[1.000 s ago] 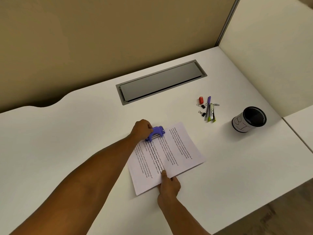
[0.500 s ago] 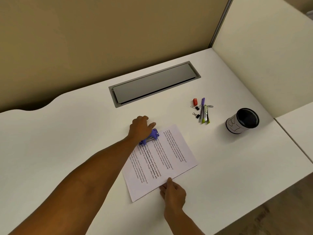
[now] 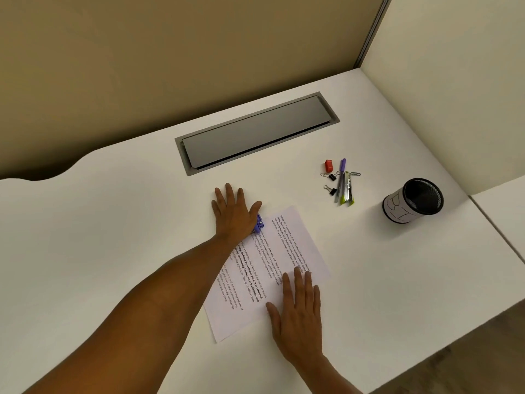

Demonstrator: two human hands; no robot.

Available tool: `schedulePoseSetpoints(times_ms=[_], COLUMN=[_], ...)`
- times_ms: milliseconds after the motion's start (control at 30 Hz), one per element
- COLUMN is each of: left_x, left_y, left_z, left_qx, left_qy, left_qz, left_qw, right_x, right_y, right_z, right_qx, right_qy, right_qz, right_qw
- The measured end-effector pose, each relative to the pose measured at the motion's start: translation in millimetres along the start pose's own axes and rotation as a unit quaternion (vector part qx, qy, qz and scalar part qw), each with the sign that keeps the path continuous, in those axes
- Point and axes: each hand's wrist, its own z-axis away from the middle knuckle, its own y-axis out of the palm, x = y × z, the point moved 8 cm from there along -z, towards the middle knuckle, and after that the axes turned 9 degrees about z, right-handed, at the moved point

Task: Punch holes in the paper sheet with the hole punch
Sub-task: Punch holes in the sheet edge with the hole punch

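A printed paper sheet (image 3: 272, 268) lies slanted on the white desk (image 3: 113, 237). A small purple hole punch (image 3: 259, 224) sits over the sheet's far left edge, mostly hidden under my left hand (image 3: 234, 213). That hand lies flat on the punch with its fingers spread and straight, pressing down on it. My right hand (image 3: 298, 314) rests flat on the sheet's near right edge, fingers straight, holding the paper against the desk.
A grey cable hatch (image 3: 255, 132) is set into the desk behind the sheet. To the right lie a red clip (image 3: 328, 165), black binder clips (image 3: 331, 183), pens (image 3: 343, 183) and a black mesh cup (image 3: 413, 201). Partition walls close the back and right.
My left hand went from gripping the punch with curled fingers to lying flat over it. My right hand moved from pinching the sheet's near edge to resting flat on it.
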Motion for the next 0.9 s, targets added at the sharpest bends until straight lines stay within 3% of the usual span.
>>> schedulePoseSetpoints(times_ms=[500, 900], left_x=[4, 10], left_y=[4, 13], left_z=[-13, -20], left_qx=[-0.051, -0.039], left_qy=[0.027, 0.03], left_qz=[-0.077, -0.077], left_qw=[0.995, 0.996], right_x=[-10, -9], right_y=[15, 16], right_z=[-3, -4], right_qx=[0.038, 0.048], right_qy=[-0.001, -0.001], right_qz=[0.035, 0.04], right_qw=[0.999, 0.998])
